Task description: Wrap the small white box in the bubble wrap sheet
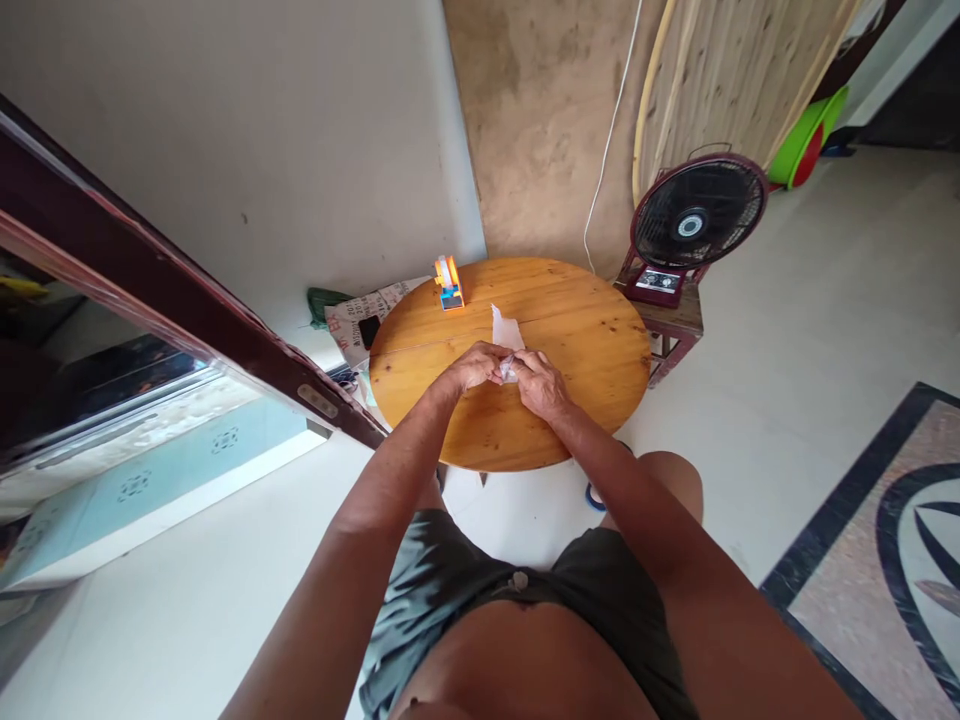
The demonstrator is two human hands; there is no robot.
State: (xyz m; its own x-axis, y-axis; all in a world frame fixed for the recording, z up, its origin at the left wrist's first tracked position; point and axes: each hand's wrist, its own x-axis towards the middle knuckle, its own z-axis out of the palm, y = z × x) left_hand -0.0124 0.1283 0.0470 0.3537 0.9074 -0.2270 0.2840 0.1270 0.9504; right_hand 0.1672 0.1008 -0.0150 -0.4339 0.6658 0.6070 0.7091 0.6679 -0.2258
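Wooden round table (592, 350) in front of me, I sit at its near edge. Both hands meet over the table's middle. My left hand (472, 368) and right hand (541, 383) touch each other, fingers closed together on the near end of a white paper (505, 328). The crumpled bit sits between my fingertips; the rest of the sheet sticks out toward the far edge, lying on or just over the wood, can't tell which.

An orange-blue tape dispenser (448, 283) stands at the far left edge, apart from the paper. Off the table's right edge is a dark fan (697, 212) on a low stool (675, 320). On the floor by the left edge lies a newspaper (352, 322) with a phone (368, 330) on it. A white cable (611, 130) hangs down the wall behind the table.
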